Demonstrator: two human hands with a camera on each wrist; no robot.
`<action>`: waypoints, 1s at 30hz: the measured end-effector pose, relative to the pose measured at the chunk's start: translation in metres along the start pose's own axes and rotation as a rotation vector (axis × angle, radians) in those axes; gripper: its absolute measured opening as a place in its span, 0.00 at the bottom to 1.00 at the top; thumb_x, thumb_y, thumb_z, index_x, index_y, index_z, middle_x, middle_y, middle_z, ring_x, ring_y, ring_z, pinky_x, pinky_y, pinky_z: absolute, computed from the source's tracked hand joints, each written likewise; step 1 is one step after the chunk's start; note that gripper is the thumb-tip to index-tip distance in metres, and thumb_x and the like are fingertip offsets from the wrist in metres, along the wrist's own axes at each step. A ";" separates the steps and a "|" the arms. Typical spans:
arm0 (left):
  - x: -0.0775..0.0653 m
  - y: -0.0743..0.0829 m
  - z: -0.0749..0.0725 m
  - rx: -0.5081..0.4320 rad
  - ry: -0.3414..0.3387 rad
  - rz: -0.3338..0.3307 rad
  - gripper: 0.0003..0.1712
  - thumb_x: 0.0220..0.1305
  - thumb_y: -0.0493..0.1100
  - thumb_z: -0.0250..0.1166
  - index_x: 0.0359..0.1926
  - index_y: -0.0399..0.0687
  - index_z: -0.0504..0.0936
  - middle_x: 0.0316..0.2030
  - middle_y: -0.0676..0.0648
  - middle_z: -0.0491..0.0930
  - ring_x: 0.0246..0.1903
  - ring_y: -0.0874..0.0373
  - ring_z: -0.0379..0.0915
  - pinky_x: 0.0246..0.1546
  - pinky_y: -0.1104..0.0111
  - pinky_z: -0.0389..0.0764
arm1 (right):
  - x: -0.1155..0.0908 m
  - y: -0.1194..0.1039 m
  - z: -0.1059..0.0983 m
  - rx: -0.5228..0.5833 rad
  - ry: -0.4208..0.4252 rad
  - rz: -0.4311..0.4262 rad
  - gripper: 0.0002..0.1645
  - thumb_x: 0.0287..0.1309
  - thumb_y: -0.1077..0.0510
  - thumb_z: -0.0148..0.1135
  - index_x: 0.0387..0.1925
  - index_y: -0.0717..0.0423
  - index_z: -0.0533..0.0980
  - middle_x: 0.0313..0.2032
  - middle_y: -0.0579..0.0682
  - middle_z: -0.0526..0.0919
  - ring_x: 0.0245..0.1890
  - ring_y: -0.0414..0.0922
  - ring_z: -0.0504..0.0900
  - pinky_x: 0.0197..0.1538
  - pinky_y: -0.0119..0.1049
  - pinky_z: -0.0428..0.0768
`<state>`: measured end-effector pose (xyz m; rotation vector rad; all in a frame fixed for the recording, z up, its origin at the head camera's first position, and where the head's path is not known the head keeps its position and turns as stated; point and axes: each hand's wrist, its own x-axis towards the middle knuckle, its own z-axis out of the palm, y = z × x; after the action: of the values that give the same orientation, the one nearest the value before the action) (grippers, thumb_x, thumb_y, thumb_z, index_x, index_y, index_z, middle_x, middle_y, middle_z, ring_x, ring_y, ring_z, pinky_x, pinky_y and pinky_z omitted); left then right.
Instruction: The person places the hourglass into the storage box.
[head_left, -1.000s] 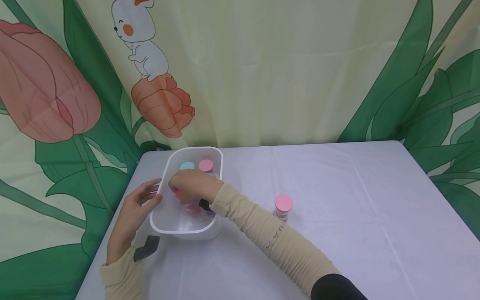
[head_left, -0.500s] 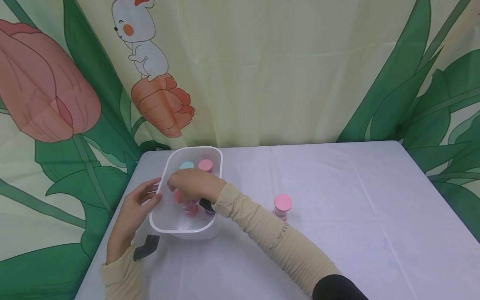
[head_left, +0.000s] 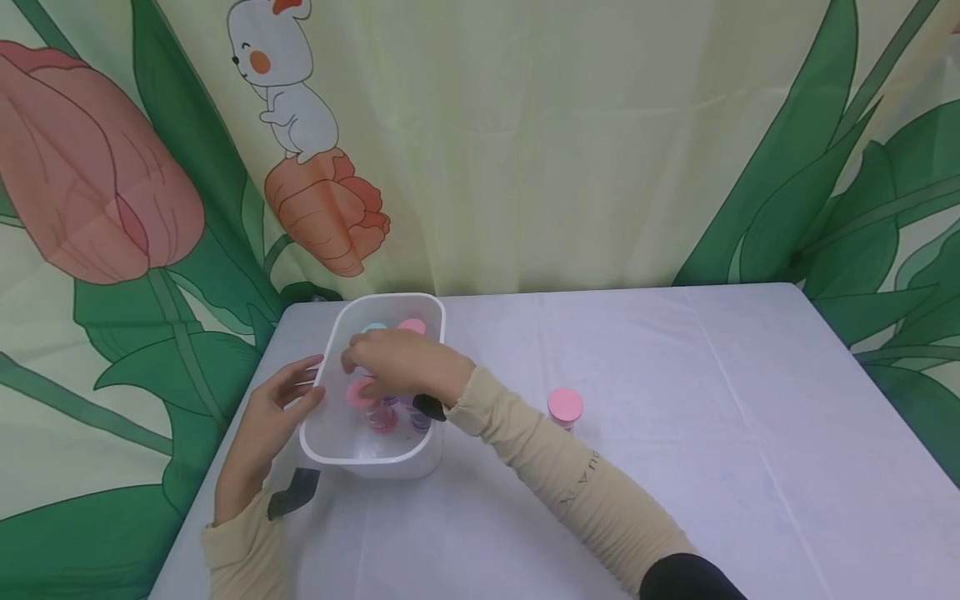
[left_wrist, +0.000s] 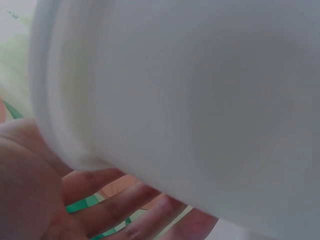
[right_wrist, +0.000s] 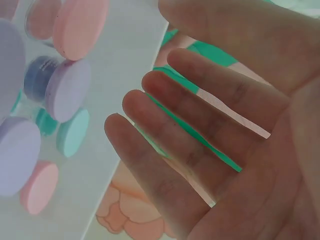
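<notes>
A white plastic bin (head_left: pixel 431 462) stands on the left of the table and contains several small clear jars with coloured lids. My right hand (head_left: pixel 408 362) is over the bin, and in the right wrist view its fingers (right_wrist: pixel 155 165) are spread and hold nothing. Just below it is a jar with a pink lid (head_left: pixel 362 392). Beside that jar, the right wrist view shows a lilac lid (right_wrist: pixel 68 91) and a teal lid (right_wrist: pixel 73 132). My left hand (head_left: pixel 262 425) rests against the bin's left rim, its fingers (left_wrist: pixel 115 207) extended along the outside wall.
Another pink-lidded jar (head_left: pixel 565 405) stands on the white-covered table (head_left: pixel 675 433), right of the bin and close to my right forearm. Behind the table hangs a printed curtain (head_left: pixel 570 150).
My right hand has let go of the pink-lidded jar in the bin, opened its fingers and risen slightly to the right. The left hand stays in place.
</notes>
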<state>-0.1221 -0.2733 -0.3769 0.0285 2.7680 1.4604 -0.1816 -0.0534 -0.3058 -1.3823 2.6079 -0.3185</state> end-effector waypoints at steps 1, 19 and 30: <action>0.000 0.000 0.000 -0.001 0.001 -0.001 0.32 0.71 0.50 0.60 0.72 0.48 0.66 0.63 0.39 0.73 0.56 0.51 0.72 0.43 0.74 0.80 | -0.002 0.001 0.000 -0.005 0.003 -0.003 0.22 0.60 0.51 0.69 0.55 0.52 0.81 0.50 0.46 0.83 0.49 0.41 0.79 0.54 0.28 0.76; 0.000 -0.003 0.002 -0.018 -0.002 -0.023 0.34 0.71 0.53 0.60 0.73 0.48 0.65 0.65 0.38 0.71 0.62 0.42 0.69 0.55 0.45 0.78 | -0.042 0.011 -0.004 -0.016 0.124 -0.008 0.22 0.57 0.48 0.72 0.52 0.50 0.82 0.45 0.43 0.83 0.48 0.38 0.77 0.53 0.26 0.77; -0.002 0.000 0.001 -0.035 0.001 -0.037 0.36 0.70 0.55 0.60 0.73 0.48 0.64 0.67 0.38 0.69 0.63 0.41 0.68 0.58 0.43 0.75 | -0.076 0.021 0.002 0.019 0.213 0.013 0.17 0.59 0.54 0.70 0.50 0.50 0.81 0.47 0.44 0.80 0.46 0.39 0.77 0.49 0.29 0.79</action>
<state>-0.1200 -0.2720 -0.3776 -0.0239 2.7280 1.4998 -0.1561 0.0207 -0.3092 -1.3951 2.7729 -0.5136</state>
